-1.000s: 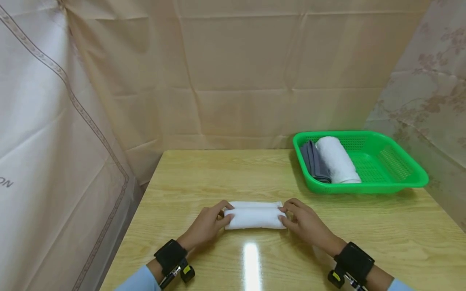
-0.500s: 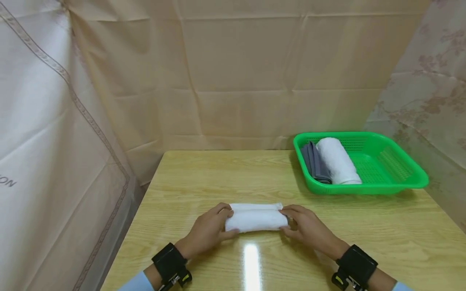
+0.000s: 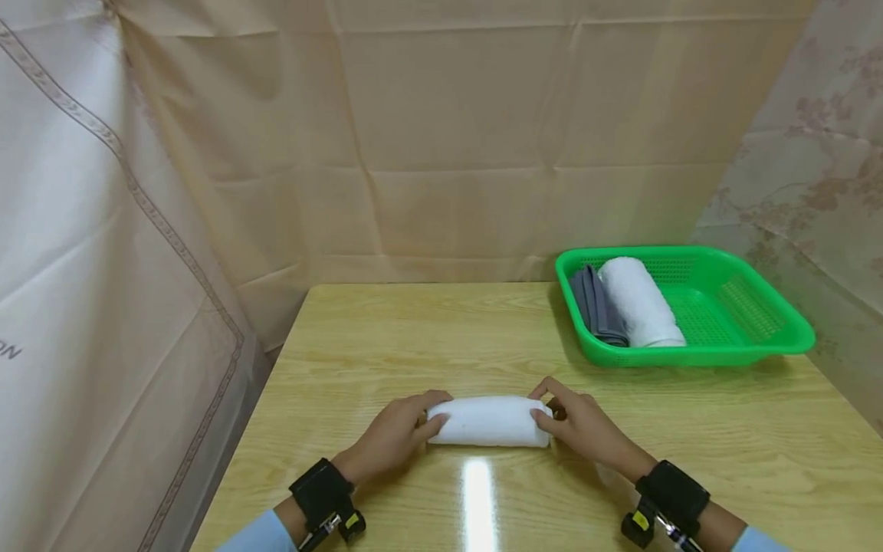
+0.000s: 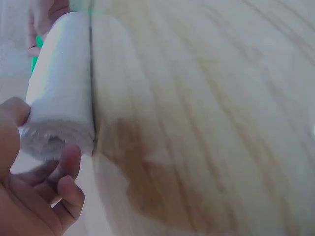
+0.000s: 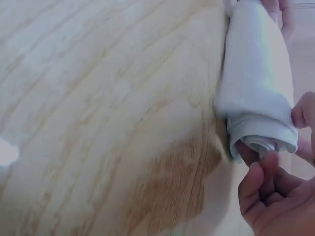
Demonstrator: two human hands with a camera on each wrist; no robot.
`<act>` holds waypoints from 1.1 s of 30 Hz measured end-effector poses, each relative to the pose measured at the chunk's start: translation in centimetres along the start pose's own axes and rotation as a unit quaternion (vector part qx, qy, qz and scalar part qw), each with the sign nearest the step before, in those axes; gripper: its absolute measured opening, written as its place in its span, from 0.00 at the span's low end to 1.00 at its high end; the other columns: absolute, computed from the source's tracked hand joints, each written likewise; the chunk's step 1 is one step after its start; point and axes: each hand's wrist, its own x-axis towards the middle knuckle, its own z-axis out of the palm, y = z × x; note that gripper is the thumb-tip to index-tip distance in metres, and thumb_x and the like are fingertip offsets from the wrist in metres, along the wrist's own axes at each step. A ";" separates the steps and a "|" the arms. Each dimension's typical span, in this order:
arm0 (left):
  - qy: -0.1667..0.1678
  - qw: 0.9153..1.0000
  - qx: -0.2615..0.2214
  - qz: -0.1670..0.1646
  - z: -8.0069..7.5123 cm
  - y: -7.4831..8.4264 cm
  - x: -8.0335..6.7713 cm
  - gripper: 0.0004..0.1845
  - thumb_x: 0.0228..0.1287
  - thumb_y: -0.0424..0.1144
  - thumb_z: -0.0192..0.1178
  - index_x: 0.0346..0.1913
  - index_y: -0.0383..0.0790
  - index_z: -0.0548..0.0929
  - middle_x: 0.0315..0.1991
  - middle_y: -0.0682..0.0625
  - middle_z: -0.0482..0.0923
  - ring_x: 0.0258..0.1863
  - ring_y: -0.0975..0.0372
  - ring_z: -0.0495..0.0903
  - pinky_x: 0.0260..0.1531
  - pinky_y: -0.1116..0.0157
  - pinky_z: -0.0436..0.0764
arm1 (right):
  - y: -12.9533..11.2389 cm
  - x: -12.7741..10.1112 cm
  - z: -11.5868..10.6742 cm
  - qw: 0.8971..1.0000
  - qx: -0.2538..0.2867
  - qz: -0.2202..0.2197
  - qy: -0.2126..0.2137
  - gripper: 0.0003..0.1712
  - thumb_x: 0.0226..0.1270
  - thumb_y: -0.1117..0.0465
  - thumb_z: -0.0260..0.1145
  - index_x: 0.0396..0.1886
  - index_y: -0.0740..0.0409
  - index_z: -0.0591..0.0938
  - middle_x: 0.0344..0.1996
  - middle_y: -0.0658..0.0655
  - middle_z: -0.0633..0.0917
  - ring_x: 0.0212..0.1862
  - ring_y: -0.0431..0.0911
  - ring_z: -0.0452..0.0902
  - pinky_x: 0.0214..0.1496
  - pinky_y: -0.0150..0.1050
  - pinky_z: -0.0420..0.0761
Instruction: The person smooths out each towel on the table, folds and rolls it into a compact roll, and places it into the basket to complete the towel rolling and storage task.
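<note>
A rolled white towel lies crosswise on the wooden table, in front of the person. At its left end the left hand grips it, thumb on the near side and fingers over the far side. The right hand holds the other end between thumb and fingers. In the left wrist view, the spiral end of the towel sits between thumb and curled fingers. Looser layers stick out of the towel in the right wrist view, with fingertips touching them. The towel's underside is hidden.
Back right on the table stands a green plastic basket. Inside its left part lie a folded grey cloth and another rolled white towel. Fabric sheets hang behind and at both sides.
The towel has rolled a little toward the person, and the flat strip along its far side no longer shows. Both hands have shifted their grip at the ends. The basket stays put.
</note>
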 end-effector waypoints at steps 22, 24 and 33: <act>-0.024 0.958 0.274 0.086 1.3 1.0 2.9 0.36 0.70 0.64 0.59 0.64 0.36 0.73 0.54 0.45 0.78 0.49 0.54 0.75 0.47 0.53 0.78 | -2.3 1.7 4.1 0.930 -0.345 -0.121 0.039 0.51 0.63 0.31 0.69 0.67 0.69 0.72 0.57 0.67 0.80 0.60 0.62 0.75 0.56 0.62 0.76; -0.030 0.961 0.263 0.085 1.3 0.4 3.5 0.33 0.68 0.63 0.64 0.59 0.37 0.75 0.50 0.46 0.78 0.45 0.55 0.75 0.43 0.56 0.78 | -1.7 2.5 4.1 0.924 -0.355 -0.136 0.047 0.48 0.62 0.32 0.71 0.66 0.64 0.73 0.52 0.63 0.81 0.54 0.58 0.78 0.52 0.59 0.78; -0.073 0.987 0.131 0.051 0.4 -0.3 5.5 0.30 0.53 0.40 0.77 0.57 0.36 0.77 0.45 0.48 0.80 0.41 0.59 0.77 0.43 0.62 0.80 | 0.7 4.8 3.4 0.925 -0.331 -0.180 0.053 0.32 0.55 0.47 0.81 0.50 0.58 0.77 0.40 0.53 0.80 0.41 0.48 0.75 0.44 0.48 0.79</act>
